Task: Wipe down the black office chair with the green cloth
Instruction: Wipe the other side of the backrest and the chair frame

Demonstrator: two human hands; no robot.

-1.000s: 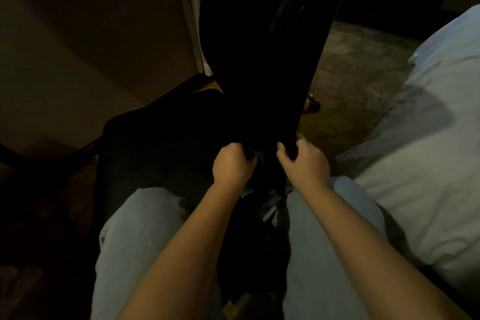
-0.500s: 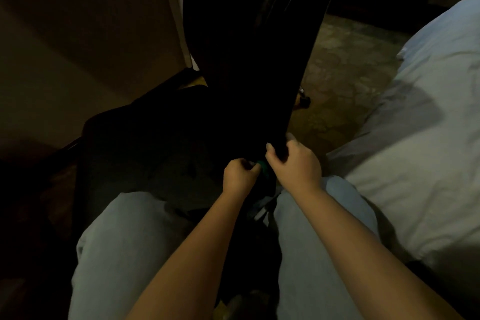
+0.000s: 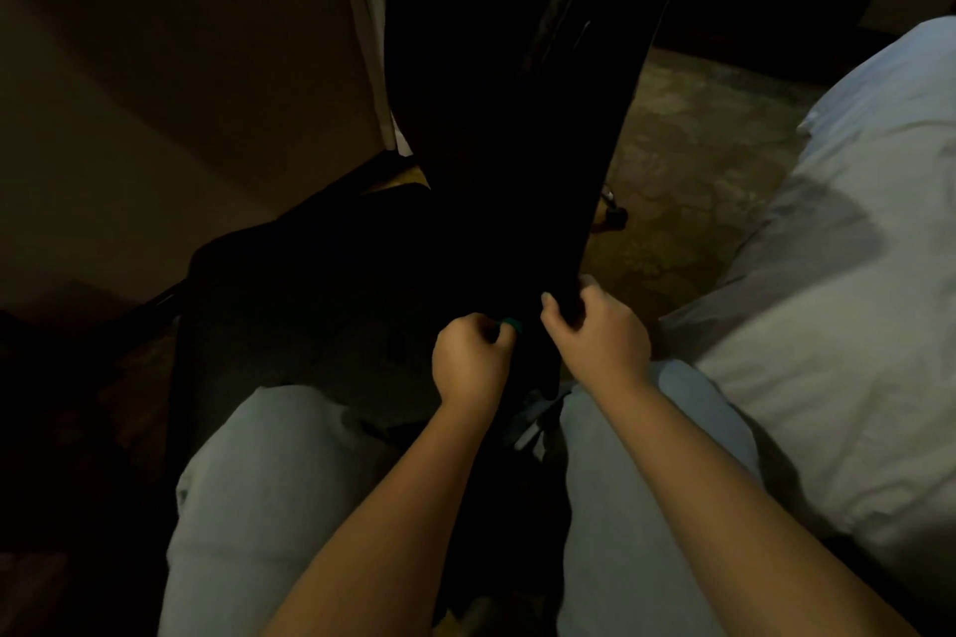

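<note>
The black office chair (image 3: 507, 129) stands in front of me in dim light, its tall dark back running from the top of the view down between my knees. My right hand (image 3: 600, 334) grips the lower edge of that back, fingers curled round it. My left hand (image 3: 473, 360) is a fist beside it, clutching the green cloth (image 3: 513, 324); only a small teal bit shows past the fingers, against the chair.
A bed with pale sheets (image 3: 827, 305) fills the right side. A wall and white door frame (image 3: 362, 31) stand at the left. Patterned floor (image 3: 693, 160) shows beyond the chair, with a chair caster (image 3: 613, 215) on it. My knees in light trousers (image 3: 269, 507) are below.
My left hand has moved right and slightly down along the chair's lower part with the cloth, closing the gap to my right hand. The right hand keeps its grip on the chair edge.
</note>
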